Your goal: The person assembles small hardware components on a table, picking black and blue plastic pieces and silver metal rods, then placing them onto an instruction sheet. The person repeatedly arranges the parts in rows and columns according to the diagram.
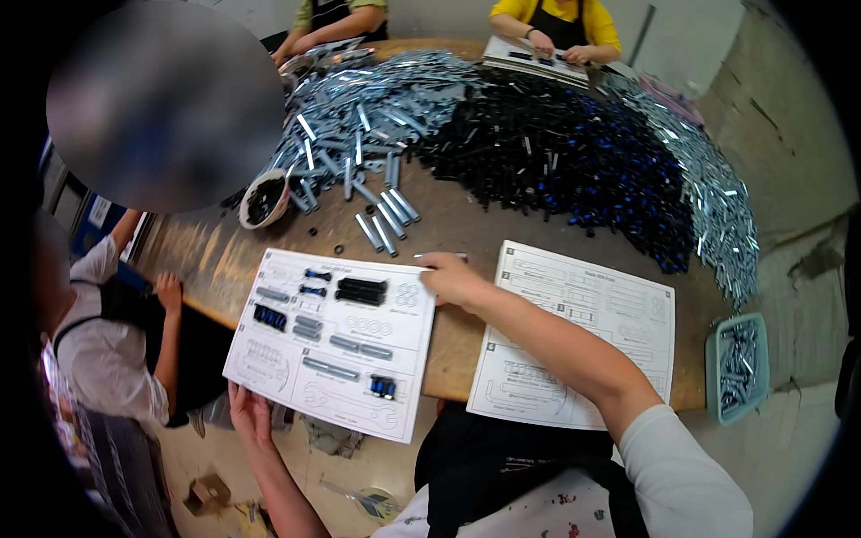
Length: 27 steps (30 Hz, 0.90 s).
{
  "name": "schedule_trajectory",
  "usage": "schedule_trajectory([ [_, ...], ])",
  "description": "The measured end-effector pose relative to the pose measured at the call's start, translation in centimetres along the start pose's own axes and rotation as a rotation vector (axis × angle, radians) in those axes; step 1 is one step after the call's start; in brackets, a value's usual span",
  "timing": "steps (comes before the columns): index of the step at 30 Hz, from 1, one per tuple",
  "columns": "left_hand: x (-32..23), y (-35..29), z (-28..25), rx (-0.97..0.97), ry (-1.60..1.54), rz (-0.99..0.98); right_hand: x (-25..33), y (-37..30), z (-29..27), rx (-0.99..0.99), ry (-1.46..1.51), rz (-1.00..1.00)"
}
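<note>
A white printed card (336, 421) with line drawings is tilted over the table's near edge. Black bolts (361, 290), blue-and-black bolts (269, 316) and silver tubes (360, 347) lie on it over some of the drawings. Closed on the card's lower left edge is my left hand (249, 414), its fingers partly hidden underneath. My right hand (455, 280) reaches across and grips the upper right edge. A small metal piece shows by its fingertips; whether it is held I cannot tell. Under my right forearm lies a second printed sheet (619, 309), with no parts seen on it.
Beyond the cards spread heaps of silver tubes (386, 99), black and blue bolts (556, 143) and silver parts (717, 206). A white bowl of black pieces (265, 199) stands left; a light-blue bin (737, 368) right. Co-workers sit at the left (117, 332) and far side (560, 31).
</note>
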<state>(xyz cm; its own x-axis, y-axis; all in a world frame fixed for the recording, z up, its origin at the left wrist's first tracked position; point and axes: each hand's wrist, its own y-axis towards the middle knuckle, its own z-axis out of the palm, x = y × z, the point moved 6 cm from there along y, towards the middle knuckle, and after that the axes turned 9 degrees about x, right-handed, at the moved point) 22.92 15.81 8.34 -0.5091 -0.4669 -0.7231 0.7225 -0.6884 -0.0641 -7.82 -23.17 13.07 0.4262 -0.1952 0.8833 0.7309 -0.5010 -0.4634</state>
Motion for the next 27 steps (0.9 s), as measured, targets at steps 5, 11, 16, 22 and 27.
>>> schedule_trajectory([
  [5, -0.4, 2.3, -1.4, 0.066, 0.023, -0.046, 0.6, 1.9, 0.2, -0.075, -0.058, -0.069],
  [11, 2.5, -0.3, -0.4, 0.101, -0.007, -0.178, 0.8, 0.7, -1.6, -0.057, -0.372, -0.169],
  [16, 8.2, -14.7, 16.7, 0.514, 0.504, -1.159, 1.9, -6.2, -10.0, -0.242, -0.660, -0.419],
  [22, 12.2, -6.9, 38.8, 1.146, 0.929, -0.709, -0.5, -10.9, -18.6, -0.611, -0.708, -0.528],
  [27, 23.9, 11.3, 57.1, 1.195, 1.120, 0.094, -1.9, -9.4, -17.0, -0.602, -0.847, -0.622],
])
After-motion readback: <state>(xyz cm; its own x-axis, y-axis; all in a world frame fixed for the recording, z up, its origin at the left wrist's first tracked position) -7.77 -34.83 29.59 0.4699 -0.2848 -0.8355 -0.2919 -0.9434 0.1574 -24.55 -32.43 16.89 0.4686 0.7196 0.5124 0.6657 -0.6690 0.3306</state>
